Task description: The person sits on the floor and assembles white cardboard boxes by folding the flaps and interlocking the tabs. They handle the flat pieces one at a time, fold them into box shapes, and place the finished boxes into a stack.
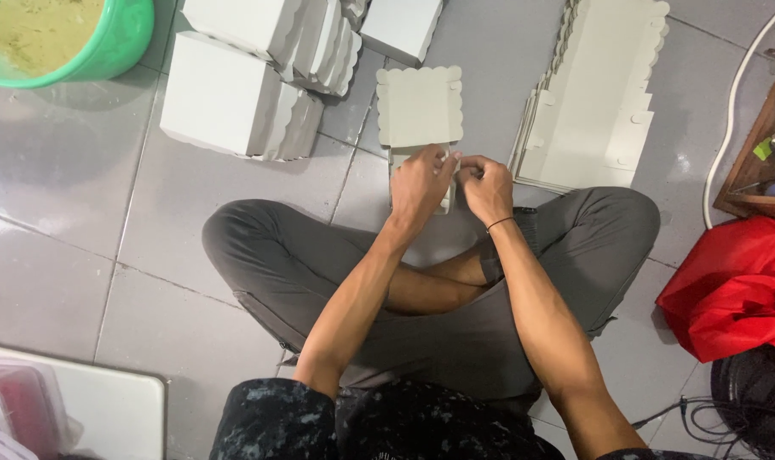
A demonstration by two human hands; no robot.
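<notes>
Sitting cross-legged on the grey tiled floor (55, 255), the person pinches a half-folded white cardboard box (419, 111) with both hands: left hand (419, 183) and right hand (488, 187) are clamped on its near edge, just ahead of the knees. Folded boxes (234, 94) stand to the left, a stack of flat blanks (596, 94) to the right.

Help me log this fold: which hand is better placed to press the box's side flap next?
Probably the left hand: it lies flat over the half-folded box, while the right hand sits at the box's edge, its fingers pinching a tab.
</notes>
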